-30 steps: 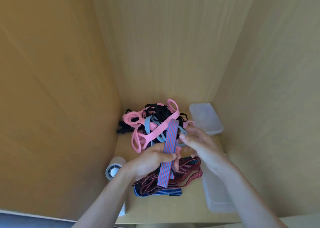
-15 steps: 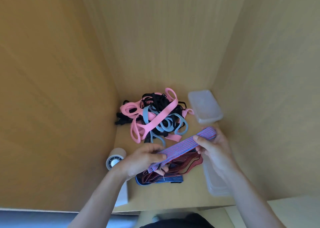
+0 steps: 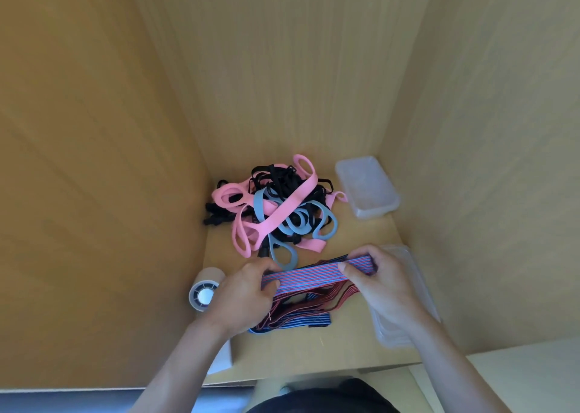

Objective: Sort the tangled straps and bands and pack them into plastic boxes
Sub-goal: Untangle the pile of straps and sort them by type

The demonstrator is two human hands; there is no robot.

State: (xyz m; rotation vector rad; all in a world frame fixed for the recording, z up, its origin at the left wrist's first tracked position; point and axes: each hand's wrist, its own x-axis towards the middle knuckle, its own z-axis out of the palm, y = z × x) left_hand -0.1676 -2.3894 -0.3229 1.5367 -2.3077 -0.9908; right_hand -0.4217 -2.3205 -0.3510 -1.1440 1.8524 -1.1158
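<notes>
A blue-and-red striped band [image 3: 314,275] is stretched flat between my two hands above the desk. My left hand [image 3: 243,296] pinches its left end and my right hand [image 3: 381,282] pinches its right end. Under it lies a small heap of dark red and blue striped bands [image 3: 301,313]. Behind them sits a tangled pile of pink, grey-blue and black straps [image 3: 276,208]. An open clear plastic box [image 3: 367,189] stands at the back right. Another clear plastic box [image 3: 405,312] lies along the right wall, partly hidden by my right hand.
The wooden desk [image 3: 345,353] is closed in by wooden walls on the left, back and right. A white roll [image 3: 205,290] lies at the left wall beside my left wrist. A white block [image 3: 222,359] sits under my left forearm at the front edge.
The striped band went from hanging upright to lying level, pulled out between my hands. My right hand moved right and down toward the near box. The camera view shifted a little.
</notes>
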